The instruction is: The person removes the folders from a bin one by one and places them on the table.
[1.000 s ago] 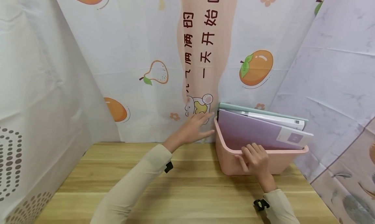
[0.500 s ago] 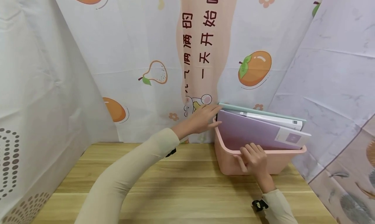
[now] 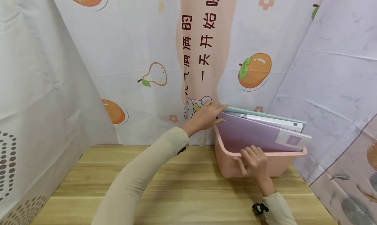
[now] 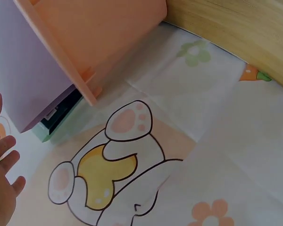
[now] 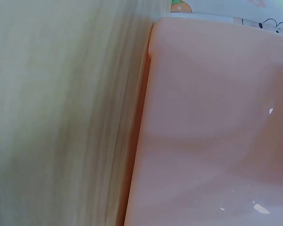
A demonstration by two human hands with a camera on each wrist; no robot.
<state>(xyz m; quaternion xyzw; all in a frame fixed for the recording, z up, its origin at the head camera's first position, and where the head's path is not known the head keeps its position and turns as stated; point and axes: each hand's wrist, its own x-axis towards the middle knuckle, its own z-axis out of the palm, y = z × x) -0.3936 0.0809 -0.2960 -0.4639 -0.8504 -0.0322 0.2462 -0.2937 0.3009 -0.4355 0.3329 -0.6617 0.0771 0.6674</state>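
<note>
A pink plastic bin (image 3: 282,164) stands at the back right, holding several upright folders. In front leans a purple folder (image 3: 247,131) with a pale label; behind it are a white-spined binder (image 3: 274,121) and a mint-green folder (image 3: 262,113). My left hand (image 3: 205,117) reaches to the folders' upper left corner, fingers extended over the mint folder's edge and thumb before the purple one. In the left wrist view its spread fingers (image 4: 8,161) show near the purple folder's corner. My right hand (image 3: 254,163) grips the bin's front rim, fingers curled over it, thumb outside.
The bin sits on a wooden tabletop (image 3: 176,185), close to a printed curtain (image 3: 132,38) along the back. Further cloth hangings (image 3: 332,71) close in the right side, and a white one (image 3: 38,87) the left.
My left hand has moved right, from beside the bin to the folders' upper left corner. The right hand keeps its grip on the rim.
</note>
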